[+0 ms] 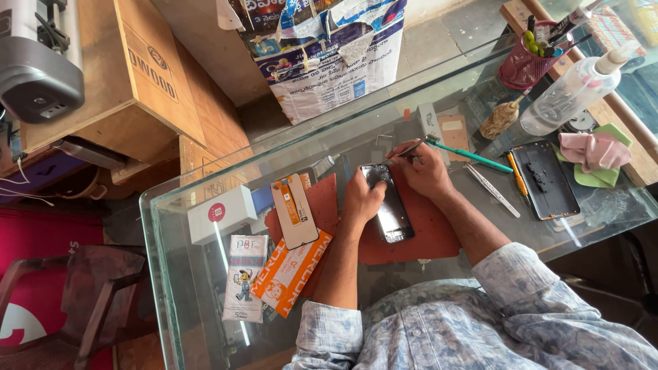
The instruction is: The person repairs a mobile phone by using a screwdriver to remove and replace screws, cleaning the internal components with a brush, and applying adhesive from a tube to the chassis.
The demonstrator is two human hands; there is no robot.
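Observation:
A dark opened phone [392, 209] lies on a red work mat [425, 233] on the glass table [171, 274]. My left hand [361, 199] presses on the phone's upper left edge and steadies it. My right hand [426, 168] is just to the right of the phone's top end and pinches a thin metal tool [404, 150]. The tool's tip points left, above the phone's top end.
Left of the mat lie a replacement screen [295, 211], an orange packet [291, 273] and a white box [221, 213]. To the right are a teal tool [473, 157], tweezers [491, 190], a phone back cover [546, 180], a pink cloth [593, 151], a spray bottle [572, 94] and a pen cup [526, 63].

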